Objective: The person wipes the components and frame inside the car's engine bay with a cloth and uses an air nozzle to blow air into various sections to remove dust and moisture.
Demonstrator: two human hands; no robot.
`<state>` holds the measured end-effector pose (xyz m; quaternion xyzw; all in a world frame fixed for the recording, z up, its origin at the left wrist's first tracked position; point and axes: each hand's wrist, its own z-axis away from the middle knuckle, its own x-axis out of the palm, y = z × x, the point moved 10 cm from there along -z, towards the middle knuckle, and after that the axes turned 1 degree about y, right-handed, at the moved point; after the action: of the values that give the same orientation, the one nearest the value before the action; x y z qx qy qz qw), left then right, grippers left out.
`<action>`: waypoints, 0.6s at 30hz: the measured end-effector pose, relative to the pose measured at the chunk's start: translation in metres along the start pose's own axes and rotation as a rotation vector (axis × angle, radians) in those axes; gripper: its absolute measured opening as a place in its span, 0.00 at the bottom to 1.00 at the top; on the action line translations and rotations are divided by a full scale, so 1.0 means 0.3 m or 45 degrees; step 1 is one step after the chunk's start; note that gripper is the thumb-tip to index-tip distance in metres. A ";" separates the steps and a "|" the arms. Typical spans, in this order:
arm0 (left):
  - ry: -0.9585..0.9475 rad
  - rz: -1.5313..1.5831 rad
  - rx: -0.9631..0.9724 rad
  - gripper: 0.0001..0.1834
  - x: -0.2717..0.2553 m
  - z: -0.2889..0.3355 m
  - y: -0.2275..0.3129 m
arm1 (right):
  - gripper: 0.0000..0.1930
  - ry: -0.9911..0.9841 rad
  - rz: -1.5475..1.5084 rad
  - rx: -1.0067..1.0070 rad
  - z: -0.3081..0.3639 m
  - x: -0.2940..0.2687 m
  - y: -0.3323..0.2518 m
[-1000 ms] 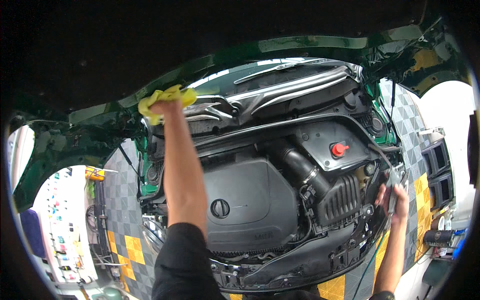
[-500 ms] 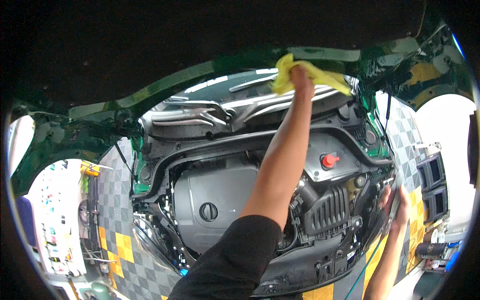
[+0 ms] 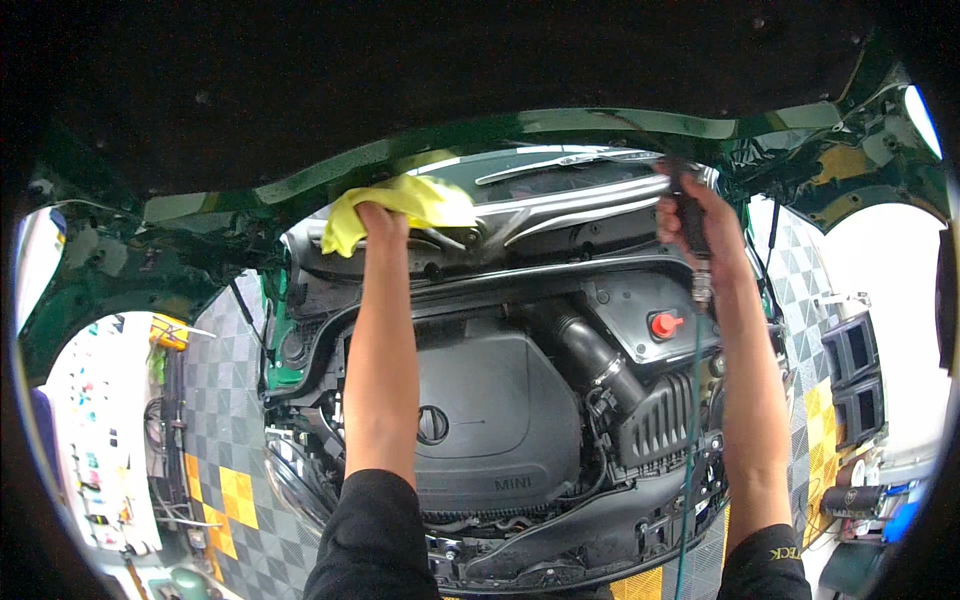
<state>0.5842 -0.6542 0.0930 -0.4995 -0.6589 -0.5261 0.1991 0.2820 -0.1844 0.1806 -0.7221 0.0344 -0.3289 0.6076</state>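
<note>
My left hand point(image 3: 384, 222) is closed on a yellow cloth point(image 3: 428, 202) over the left part of the black cowl panel point(image 3: 560, 232) below the windscreen. The cloth is bunched under the palm and spreads to both sides of the hand. On the right, my right hand point(image 3: 722, 228) grips a black air blow gun point(image 3: 689, 212), held upright above the right part of the cowl. From its metal coupling a teal air hose point(image 3: 692, 430) hangs down across the engine bay. The gun's tip is dark and hard to make out.
The raised green bonnet point(image 3: 420, 150) hangs low over both hands, with a thin strut on each side. Below lie the grey engine cover point(image 3: 500, 400), a ribbed air box point(image 3: 660, 425) and a red cap point(image 3: 664, 325). Black bins point(image 3: 855, 350) stand at the right.
My left hand has swept the cloth leftward from the right end of the cowl. My right hand has risen from beside the right fender to above the cowl, bringing the blow gun and hose.
</note>
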 end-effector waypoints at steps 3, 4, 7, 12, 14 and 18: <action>0.270 -0.074 0.058 0.28 0.062 0.064 -0.107 | 0.21 0.029 0.135 0.048 -0.031 0.057 0.052; 0.289 -0.079 0.063 0.28 0.060 0.045 -0.062 | 0.21 -0.014 0.129 0.042 -0.041 0.116 0.061; 0.207 -0.817 -0.106 0.33 0.230 0.078 -0.171 | 0.21 -0.110 -0.052 0.019 -0.056 0.139 0.059; -0.608 -2.398 0.179 0.31 0.692 0.331 -0.890 | 0.22 0.080 0.033 0.065 0.061 -0.008 0.003; -0.575 -2.430 0.136 0.31 0.654 0.322 -0.979 | 0.22 0.119 0.045 0.123 0.092 -0.009 0.007; -0.681 -2.363 0.113 0.31 0.607 0.302 -0.988 | 0.24 0.170 -0.119 -0.026 0.188 -0.094 -0.126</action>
<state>0.2742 -0.4760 0.0565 0.1247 -0.8340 -0.3174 -0.4338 0.2759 -0.1137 0.1998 -0.7056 0.0446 -0.4039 0.5806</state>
